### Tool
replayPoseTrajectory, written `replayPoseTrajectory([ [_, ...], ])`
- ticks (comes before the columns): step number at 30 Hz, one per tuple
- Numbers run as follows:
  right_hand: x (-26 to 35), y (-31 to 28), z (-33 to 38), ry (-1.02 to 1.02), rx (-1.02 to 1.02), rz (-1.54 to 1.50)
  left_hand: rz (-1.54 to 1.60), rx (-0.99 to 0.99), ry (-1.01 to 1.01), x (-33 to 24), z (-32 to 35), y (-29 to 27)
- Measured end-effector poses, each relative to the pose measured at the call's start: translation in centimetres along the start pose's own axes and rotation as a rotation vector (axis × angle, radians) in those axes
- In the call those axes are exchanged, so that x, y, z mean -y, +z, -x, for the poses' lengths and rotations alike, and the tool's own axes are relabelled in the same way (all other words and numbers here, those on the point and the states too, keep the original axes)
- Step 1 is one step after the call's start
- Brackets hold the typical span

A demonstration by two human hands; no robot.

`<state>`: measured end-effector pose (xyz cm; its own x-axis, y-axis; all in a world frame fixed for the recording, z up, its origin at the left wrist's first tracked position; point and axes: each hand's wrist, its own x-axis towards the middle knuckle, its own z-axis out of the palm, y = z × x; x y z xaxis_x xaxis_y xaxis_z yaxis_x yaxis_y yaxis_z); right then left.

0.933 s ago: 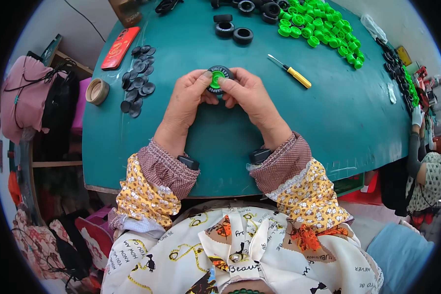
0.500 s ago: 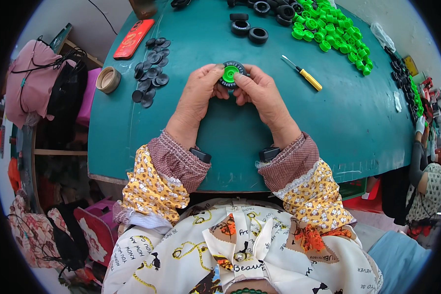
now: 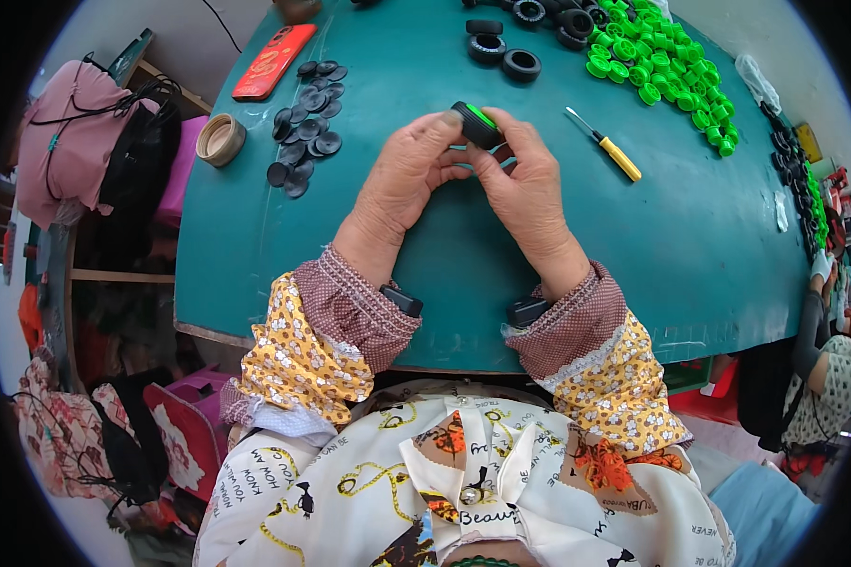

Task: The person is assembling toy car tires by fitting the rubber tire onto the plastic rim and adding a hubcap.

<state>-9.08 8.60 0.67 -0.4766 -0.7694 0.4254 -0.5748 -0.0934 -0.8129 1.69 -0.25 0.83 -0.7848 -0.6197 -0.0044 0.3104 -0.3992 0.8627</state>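
Note:
Between my two hands, over the middle of the green table, is a small toy wheel (image 3: 479, 126), a black tyre with a bright green hub. It is tilted so that the tyre's tread faces me, and only a sliver of the hub shows at the top. My left hand (image 3: 418, 156) grips it from the left, thumb on its edge. My right hand (image 3: 520, 165) is closed round its right side, with the thumb below the tread. Left of my hands lie several black discs (image 3: 310, 128). On the right rests a screwdriver (image 3: 618, 159) with a yellow handle.
Loose black tyres (image 3: 520, 64) lie at the far side, beside a heap of green hubs (image 3: 671, 71). A red box (image 3: 274, 61) and a round tan container (image 3: 220, 140) stand at the left. At the far right, another person's gloved hand (image 3: 822, 265) is by more parts.
The wheel has been turned from showing its green face to showing its tread. Both hands have rolled with it, and the right thumb has come off the hub. The whole view has shifted slightly.

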Motion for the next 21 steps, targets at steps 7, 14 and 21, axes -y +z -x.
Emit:
replayPoseTrajectory([
  [7, 0.8, 0.0, 0.3, -0.095, 0.054, 0.082, 0.217, 0.132, -0.04, -0.1, -0.6, -1.5],
  [14, 0.6, 0.2, 0.2, -0.098, -0.004, 0.065, 0.234, 0.101, -0.015, -0.1, -0.6, -1.3],
  [21, 0.3, 0.3, 0.1, -0.147, -0.067, 0.009, 0.209, 0.039, -0.003, -0.1, -0.7, -1.3],
])
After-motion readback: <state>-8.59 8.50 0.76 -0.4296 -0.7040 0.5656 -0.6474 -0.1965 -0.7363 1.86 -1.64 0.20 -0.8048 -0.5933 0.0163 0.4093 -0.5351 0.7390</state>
